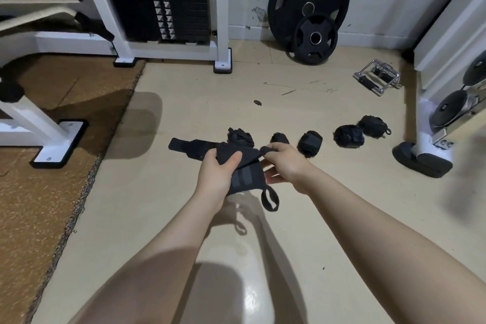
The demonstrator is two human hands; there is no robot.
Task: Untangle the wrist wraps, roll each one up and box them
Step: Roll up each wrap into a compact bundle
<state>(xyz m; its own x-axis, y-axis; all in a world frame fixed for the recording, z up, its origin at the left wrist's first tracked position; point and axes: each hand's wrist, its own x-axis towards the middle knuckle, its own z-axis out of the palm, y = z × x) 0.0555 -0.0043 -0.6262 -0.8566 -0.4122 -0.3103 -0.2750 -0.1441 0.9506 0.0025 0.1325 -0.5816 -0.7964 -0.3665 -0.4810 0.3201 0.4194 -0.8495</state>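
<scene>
Beyond the fingers, a big black rubber weight plate (308,0) leans on the wall. A long black fabric wrist wrap (236,166) hangs above the floor between both hands: left hand (214,173) grips its middle, thumb over; right hand (282,163) pinches its folded edge. Just past the fingertips lie five rolled black wraps (348,135).
</scene>
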